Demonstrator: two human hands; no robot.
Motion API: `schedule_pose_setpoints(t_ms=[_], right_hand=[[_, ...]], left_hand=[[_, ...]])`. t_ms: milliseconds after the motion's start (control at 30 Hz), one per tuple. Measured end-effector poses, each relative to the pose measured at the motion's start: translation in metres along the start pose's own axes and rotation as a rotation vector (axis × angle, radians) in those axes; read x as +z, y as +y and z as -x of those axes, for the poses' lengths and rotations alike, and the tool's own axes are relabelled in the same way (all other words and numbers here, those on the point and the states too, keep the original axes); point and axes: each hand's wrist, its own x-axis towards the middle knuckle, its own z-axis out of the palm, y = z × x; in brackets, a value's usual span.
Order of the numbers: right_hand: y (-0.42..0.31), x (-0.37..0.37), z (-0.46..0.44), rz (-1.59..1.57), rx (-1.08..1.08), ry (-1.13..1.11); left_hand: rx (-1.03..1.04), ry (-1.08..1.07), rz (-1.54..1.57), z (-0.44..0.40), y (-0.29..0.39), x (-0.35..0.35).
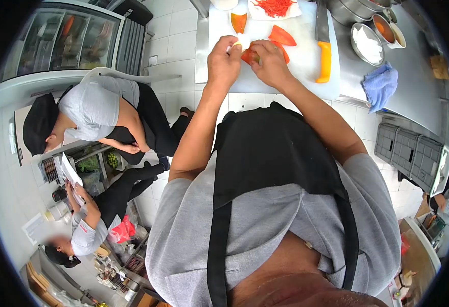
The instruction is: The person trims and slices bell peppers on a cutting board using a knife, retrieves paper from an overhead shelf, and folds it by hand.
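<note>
On a white cutting board, my left hand is closed in a pinch, with a small pale yellow-white thing at its fingertips that I cannot make out. My right hand is closed on a red pepper piece, right beside the left fingertips. More red pepper pieces lie just beyond the right hand, one partly covered by it. An orange-red pepper piece rests farther up the board. To the right lies a knife with an orange-yellow handle, its blade pointing away from me.
Fine red shreds sit on a white sheet at the board's far edge. Right of the board are metal pots, a bowl with white contents and a blue cloth. Two people are seated at the left.
</note>
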Motion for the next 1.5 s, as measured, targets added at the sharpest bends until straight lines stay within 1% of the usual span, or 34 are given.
schedule_pose_setpoints(t_ms=[67, 100, 200, 233, 400, 467, 567, 667, 700, 800, 867, 900, 1033, 1167, 1200, 1267, 1333, 1367, 1467, 1500], right_hand=[[0.003, 0.002, -0.002, 0.054, 0.071, -0.036], [0.003, 0.004, -0.003, 0.081, 0.105, -0.055], [-0.004, -0.008, -0.009, 0.114, 0.135, -0.107], [-0.003, -0.01, -0.011, 0.147, 0.138, -0.141], [0.006, -0.017, -0.015, 0.25, 0.142, -0.315], [0.008, -0.012, -0.011, 0.27, 0.127, -0.29], [0.009, -0.007, -0.006, 0.317, 0.117, -0.288], [0.006, -0.004, -0.005, 0.352, 0.114, -0.317], [0.005, -0.006, -0.008, 0.365, 0.109, -0.328], [-0.002, -0.01, -0.011, 0.436, 0.147, -0.387], [0.0, -0.011, -0.012, 0.44, 0.129, -0.411], [0.001, -0.012, -0.012, 0.444, 0.121, -0.421], [0.006, -0.008, -0.013, 0.411, 0.099, -0.336], [0.007, -0.007, -0.009, 0.425, 0.09, -0.351], [0.006, -0.008, -0.009, 0.426, 0.089, -0.359], [0.005, -0.01, -0.009, 0.443, 0.089, -0.389], [0.005, -0.007, -0.01, 0.445, 0.088, -0.363], [0.004, -0.005, -0.01, 0.43, 0.108, -0.347], [-0.003, -0.011, -0.014, 0.265, 0.004, -0.169], [-0.004, -0.013, -0.017, 0.255, -0.03, -0.238]], left_hand=[[0.078, -0.054, -0.047, 0.0, 0.001, 0.006], [0.184, -0.043, -0.122, -0.002, -0.013, 0.014], [0.353, -0.028, -0.436, -0.001, -0.03, 0.018], [0.318, -0.004, -0.391, 0.0, -0.034, 0.018], [0.385, -0.015, -0.392, -0.004, -0.043, 0.014], [0.424, -0.027, -0.374, -0.017, -0.043, 0.024], [0.449, 0.014, -0.31, -0.025, -0.047, 0.034], [0.386, -0.077, -0.403, -0.007, -0.044, 0.009], [0.349, -0.105, -0.369, 0.001, -0.048, 0.002], [0.386, -0.068, -0.385, -0.013, -0.054, 0.016], [0.471, -0.012, -0.352, -0.039, -0.056, 0.037], [0.451, -0.028, -0.336, -0.037, -0.054, 0.034], [0.354, -0.081, -0.31, -0.004, -0.054, 0.004], [0.462, -0.052, -0.33, -0.041, -0.052, 0.034], [0.484, 0.035, -0.278, -0.048, -0.051, 0.042], [0.433, -0.044, -0.339, -0.035, -0.055, 0.03], [0.382, -0.042, -0.329, -0.005, -0.063, 0.002], [0.323, -0.043, -0.298, 0.008, -0.062, -0.013], [0.102, -0.019, -0.192, 0.029, -0.067, -0.045], [0.032, 0.033, -0.133, 0.027, -0.063, -0.051]])
